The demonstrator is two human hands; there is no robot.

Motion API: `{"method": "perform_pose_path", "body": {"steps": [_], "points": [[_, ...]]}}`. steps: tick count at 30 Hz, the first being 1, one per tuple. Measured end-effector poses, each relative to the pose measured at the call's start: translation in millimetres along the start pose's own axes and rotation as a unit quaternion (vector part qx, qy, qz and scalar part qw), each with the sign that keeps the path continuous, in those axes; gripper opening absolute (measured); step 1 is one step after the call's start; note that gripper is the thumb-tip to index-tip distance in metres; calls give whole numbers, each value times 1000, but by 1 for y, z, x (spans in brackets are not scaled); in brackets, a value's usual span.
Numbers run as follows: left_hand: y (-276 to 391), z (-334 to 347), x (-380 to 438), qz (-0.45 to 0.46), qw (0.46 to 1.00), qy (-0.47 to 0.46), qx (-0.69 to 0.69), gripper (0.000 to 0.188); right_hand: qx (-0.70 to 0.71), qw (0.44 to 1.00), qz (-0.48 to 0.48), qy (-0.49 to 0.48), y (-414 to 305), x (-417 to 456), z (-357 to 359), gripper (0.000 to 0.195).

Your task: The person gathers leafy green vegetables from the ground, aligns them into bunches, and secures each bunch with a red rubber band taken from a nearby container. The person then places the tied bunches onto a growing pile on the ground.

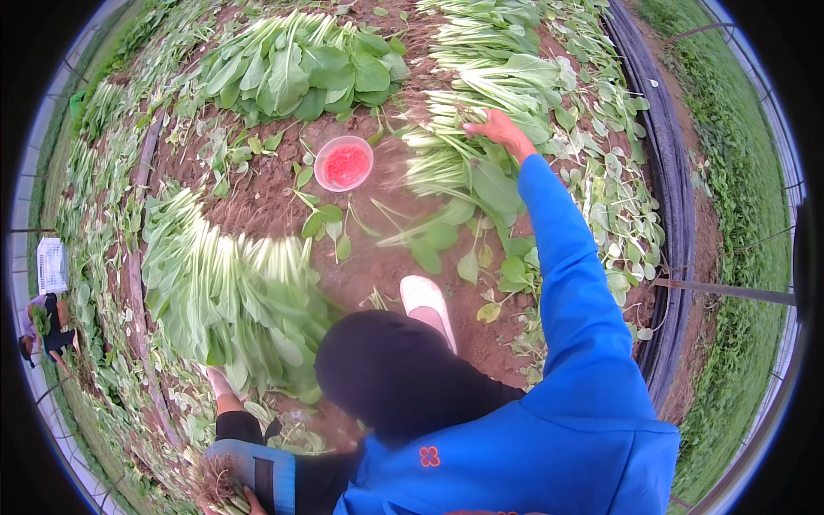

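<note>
My right hand (505, 133) reaches forward, its fingers closed around pale stalks in a long row of leafy greens (444, 170). The roots there point left and the leaves right. At the bottom left edge, my left hand (255, 503), partly cut off, grips a bunch of greens (219, 483) with its brown roots upward. Ahead of me, a round plastic bowl (344, 163) on the soil holds thin red bands. A second pile of greens (238, 290) lies at my left with roots away from me. Another leafy heap (302, 71) lies beyond the bowl.
My shoe (426, 296) rests on the bare soil (367, 270) between the piles. Loose leaves (331, 225) are scattered around. Dark rolled sheeting (663, 193) runs along the right side. Far left, another person (48, 328) bends over near a white crate (52, 265).
</note>
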State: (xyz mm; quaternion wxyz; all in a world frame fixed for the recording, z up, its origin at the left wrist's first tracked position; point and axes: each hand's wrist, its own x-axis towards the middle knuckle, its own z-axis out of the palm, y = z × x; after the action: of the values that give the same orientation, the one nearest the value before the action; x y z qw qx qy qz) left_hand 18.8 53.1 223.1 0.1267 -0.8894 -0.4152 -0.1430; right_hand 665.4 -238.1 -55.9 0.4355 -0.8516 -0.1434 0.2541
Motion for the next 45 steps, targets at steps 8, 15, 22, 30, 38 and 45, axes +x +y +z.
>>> {"method": "perform_pose_path", "body": {"steps": [8,15,22,30,38,45], "points": [[-36,19,-18,-105,993,-10,-49,78,25,999,26,-8,-6,-2,-8,32],[-31,9,-15,-32,999,-15,22,89,-348,922,-56,162,1,30,60,32],[-19,6,-4,15,999,-12,42,93,-334,910,-110,219,22,33,76,34],[4,0,8,2,1000,-12,-15,90,-125,966,-74,214,30,34,14,59],[-19,4,-9,1,998,3,70,81,-270,944,-80,172,18,47,39,49],[-14,9,1,6,1000,1,23,84,-363,884,-67,285,12,47,56,35]]}}
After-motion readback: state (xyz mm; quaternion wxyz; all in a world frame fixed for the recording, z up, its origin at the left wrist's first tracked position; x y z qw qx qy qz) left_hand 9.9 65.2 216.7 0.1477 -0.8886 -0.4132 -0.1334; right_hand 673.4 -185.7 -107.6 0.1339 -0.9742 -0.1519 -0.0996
